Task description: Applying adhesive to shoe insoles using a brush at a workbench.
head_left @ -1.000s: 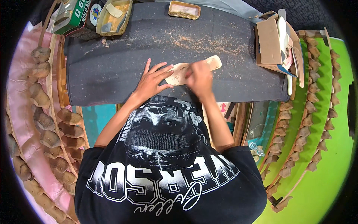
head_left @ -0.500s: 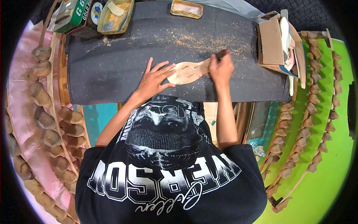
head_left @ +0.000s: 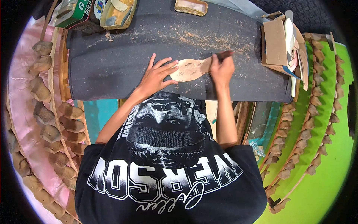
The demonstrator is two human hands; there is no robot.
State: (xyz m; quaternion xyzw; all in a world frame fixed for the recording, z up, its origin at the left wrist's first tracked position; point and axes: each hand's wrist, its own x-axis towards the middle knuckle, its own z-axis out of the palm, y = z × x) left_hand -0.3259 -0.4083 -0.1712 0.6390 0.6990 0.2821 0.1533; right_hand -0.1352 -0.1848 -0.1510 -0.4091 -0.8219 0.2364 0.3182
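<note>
In the frame's upper centre, the pale insole-shaped piece (head_left: 191, 70), its outline apparently formed, is steadied by the spread left hand (head_left: 156, 77) while a dark tool (head_left: 226, 55) is grasped in the right hand (head_left: 222, 71), and how much remains cannot be judged.

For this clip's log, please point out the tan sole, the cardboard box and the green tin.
Tan sole (head_left: 190, 70): head view, on the middle of its upper face.
Cardboard box (head_left: 275, 45): head view, on its plain brown side.
Green tin (head_left: 79, 16): head view, on its green side.
</note>
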